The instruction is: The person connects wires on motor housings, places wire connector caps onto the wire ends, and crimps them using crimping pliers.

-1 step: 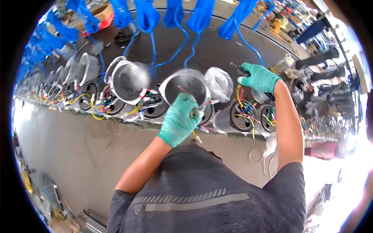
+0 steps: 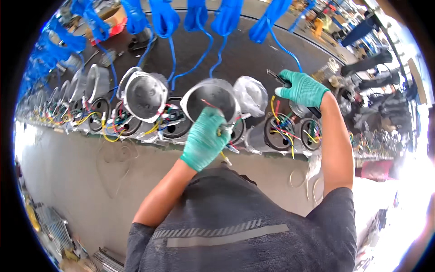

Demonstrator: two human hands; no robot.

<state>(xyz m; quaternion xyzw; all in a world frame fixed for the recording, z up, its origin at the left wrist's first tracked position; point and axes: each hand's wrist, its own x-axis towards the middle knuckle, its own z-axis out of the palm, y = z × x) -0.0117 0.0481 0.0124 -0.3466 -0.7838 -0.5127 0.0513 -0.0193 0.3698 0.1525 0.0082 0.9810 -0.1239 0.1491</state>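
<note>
My left hand [image 2: 206,138], in a green glove, is closed around several thin wires; a red wire [image 2: 210,105] sticks out past the fingers. It is in front of a round grey metal housing [image 2: 195,97], whose lower rim it partly hides. My right hand [image 2: 303,93], also gloved in green, grips a slim dark hand tool with a metal tip [image 2: 275,76], which looks like pliers. The tool is raised over the bench, right of a clear plastic bag [image 2: 250,96]. Below it stands a cylindrical motor body [image 2: 267,135] with coloured wires on its end.
More grey housings [image 2: 146,96] and wired motor bodies line the bench's near edge on both sides. Coiled blue cables [image 2: 164,19] lie along the far side of the dark bench top [image 2: 244,54]. A glass jar [image 2: 327,70] stands at the right. Grey floor [image 2: 77,167] shows below.
The whole view has shifted slightly, so the bench things appear a little further left and higher. Both hands keep their grips.
</note>
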